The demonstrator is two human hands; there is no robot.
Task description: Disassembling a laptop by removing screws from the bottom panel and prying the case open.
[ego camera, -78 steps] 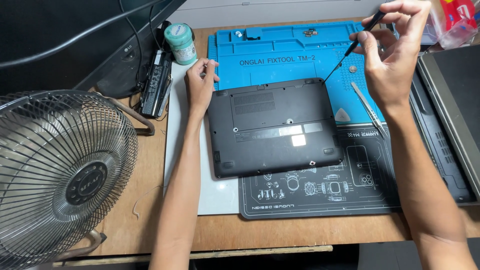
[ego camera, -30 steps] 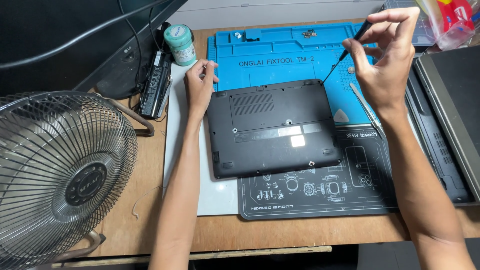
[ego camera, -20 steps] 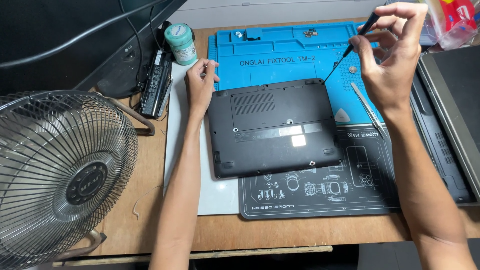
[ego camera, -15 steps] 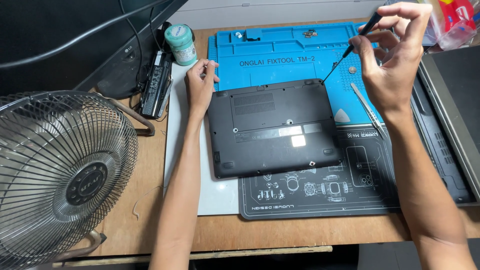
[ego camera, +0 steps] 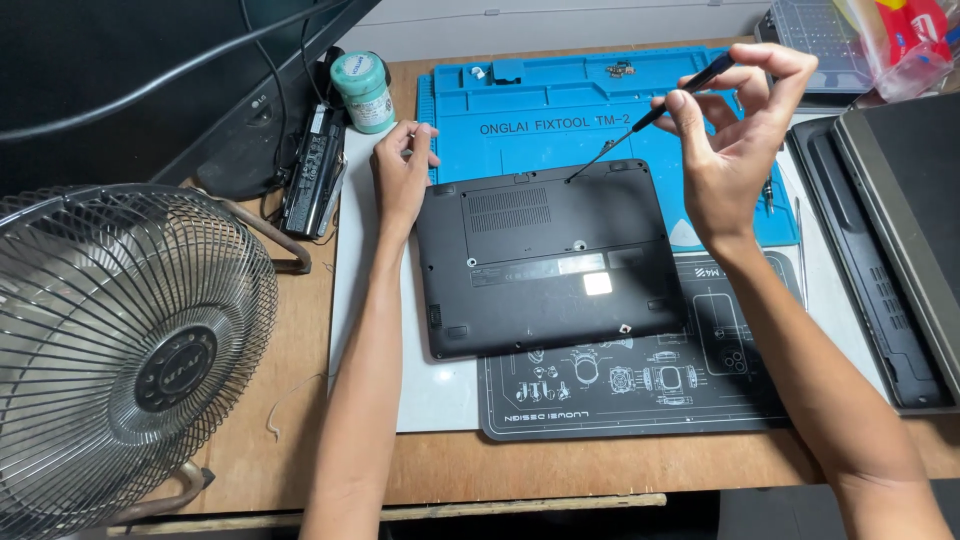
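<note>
At the far left a wire-caged fan [ego camera: 120,355] stood on the wooden worktop [ego camera: 300,330], cut off by the frame edge, with a black battery pack [ego camera: 313,180] and a small green-lidded jar [ego camera: 363,92] behind it. The left hand [ego camera: 402,180] rested at the rear left corner of the laptop [ego camera: 550,255], fingers curled loosely together against its edge, gripping nothing that I could see. The laptop lay upside down, long axis running left to right, across a blue repair mat [ego camera: 560,100] and a dark grey mat [ego camera: 640,385]. The right hand [ego camera: 735,150] hovered above the rear right corner, fingers pinched on a slim screwdriver [ego camera: 640,120]. The shaft slanted down and to the left, its tip at a point near the rear edge's middle. Whether the tip sat in a screw I could not tell. Another dark device [ego camera: 890,250] lay at the right, cut off.
</note>
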